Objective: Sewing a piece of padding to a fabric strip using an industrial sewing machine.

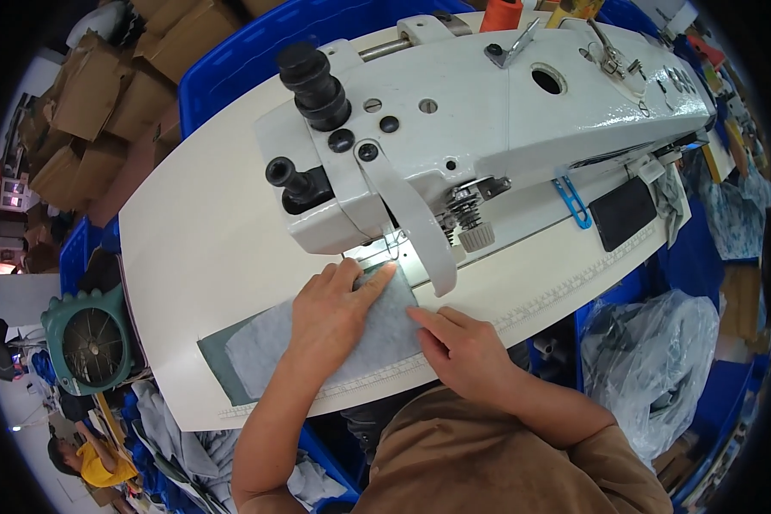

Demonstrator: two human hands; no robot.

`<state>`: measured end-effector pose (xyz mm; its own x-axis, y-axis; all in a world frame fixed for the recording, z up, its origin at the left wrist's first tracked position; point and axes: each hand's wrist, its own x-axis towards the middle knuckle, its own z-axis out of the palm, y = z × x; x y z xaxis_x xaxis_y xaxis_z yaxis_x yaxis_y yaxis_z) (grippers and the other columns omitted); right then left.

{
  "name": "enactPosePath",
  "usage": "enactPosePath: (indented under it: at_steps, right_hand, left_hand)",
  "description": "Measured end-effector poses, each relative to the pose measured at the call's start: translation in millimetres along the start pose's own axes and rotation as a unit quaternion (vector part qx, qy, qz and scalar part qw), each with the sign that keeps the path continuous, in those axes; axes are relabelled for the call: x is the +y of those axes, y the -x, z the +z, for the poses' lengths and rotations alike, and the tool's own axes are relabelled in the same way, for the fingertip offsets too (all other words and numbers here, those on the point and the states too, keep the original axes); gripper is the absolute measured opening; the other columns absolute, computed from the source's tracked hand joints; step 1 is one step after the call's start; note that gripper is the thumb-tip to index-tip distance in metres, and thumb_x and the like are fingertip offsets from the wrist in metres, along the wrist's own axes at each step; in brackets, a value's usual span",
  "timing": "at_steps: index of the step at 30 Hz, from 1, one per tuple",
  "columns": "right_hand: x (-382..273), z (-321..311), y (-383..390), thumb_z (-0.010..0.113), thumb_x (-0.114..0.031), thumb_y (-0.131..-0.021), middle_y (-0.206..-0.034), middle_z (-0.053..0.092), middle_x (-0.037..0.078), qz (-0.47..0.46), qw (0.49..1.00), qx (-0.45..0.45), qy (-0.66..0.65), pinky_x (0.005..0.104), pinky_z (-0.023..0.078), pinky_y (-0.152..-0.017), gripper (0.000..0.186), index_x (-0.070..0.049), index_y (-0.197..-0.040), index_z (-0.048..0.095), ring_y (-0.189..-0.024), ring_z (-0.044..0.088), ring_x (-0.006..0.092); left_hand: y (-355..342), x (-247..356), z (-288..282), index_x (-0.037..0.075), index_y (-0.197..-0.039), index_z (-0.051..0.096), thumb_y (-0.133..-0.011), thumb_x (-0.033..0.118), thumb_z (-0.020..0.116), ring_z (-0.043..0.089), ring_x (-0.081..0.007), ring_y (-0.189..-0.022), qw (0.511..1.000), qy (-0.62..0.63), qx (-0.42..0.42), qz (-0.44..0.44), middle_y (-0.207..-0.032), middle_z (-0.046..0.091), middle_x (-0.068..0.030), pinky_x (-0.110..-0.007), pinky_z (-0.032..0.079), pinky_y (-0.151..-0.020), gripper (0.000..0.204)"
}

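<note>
My left hand (pixel 327 319) lies flat on a strip of pale grey, fleecy fabric (pixel 261 347), its fingers stretched toward the needle area of a white sewing machine (pixel 420 146). Under the pale layer lies a dark green fabric piece (pixel 217 360), showing at the left end and along the right edge. The strip's far end reaches the presser foot (pixel 392 246), partly hidden by the machine head and my fingers. At the strip's right edge, my right hand (pixel 464 349) touches the cloth with its index fingertip; thumb and index are apart, the other fingers curled.
A printed ruler (pixel 565 283) runs along the table's near edge. Blue thread snips (pixel 574 204) and a dark flat pad (pixel 623 214) lie right of the machine. A green fan (pixel 92 343) stands left; blue bins (pixel 231 64) surround the table. One person in yellow (pixel 103 463) is at lower left.
</note>
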<state>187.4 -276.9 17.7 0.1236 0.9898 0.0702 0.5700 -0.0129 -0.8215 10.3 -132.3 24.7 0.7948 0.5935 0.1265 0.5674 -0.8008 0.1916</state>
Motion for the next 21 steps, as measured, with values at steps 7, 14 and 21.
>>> enactPosePath:
  at_steps: [7,14,21]
  right_hand:
    - [-2,1,-14,0.071,-0.01,-0.091,-0.11,0.067,0.01,-0.056,0.989,-0.006,0.139,0.0387,0.057,-0.069,0.032,-0.004,-0.122,0.071,-0.094,0.07,0.0267]
    - [10,11,-31,0.068,-0.011,-0.086,-0.141,0.063,0.015,-0.197,0.949,0.062,0.236,0.0434,0.051,-0.089,0.03,0.001,-0.114,0.07,-0.117,0.061,0.0303]
    - [10,-1,-36,0.078,-0.011,-0.085,-0.141,0.064,0.006,-0.174,0.954,0.017,0.245,0.041,0.053,-0.087,0.042,-0.003,-0.126,0.073,-0.112,0.064,0.0255]
  left_hand:
    - [1,-1,-2,0.025,-0.135,0.076,-0.088,0.013,0.067,0.064,-0.0228,-0.091,1.0,-0.002,-0.023,-0.003,-0.1,0.061,-0.0035,-0.037,0.057,-0.077,0.049]
    - [1,-4,3,0.024,-0.135,0.074,-0.089,0.013,0.066,0.065,-0.0237,-0.091,1.0,0.003,-0.004,0.012,-0.101,0.06,-0.0048,-0.038,0.057,-0.076,0.049]
    - [2,-5,1,0.025,-0.139,0.072,-0.089,0.013,0.064,0.065,-0.0239,-0.091,1.0,0.017,-0.019,0.007,-0.1,0.059,-0.005,-0.038,0.057,-0.076,0.051]
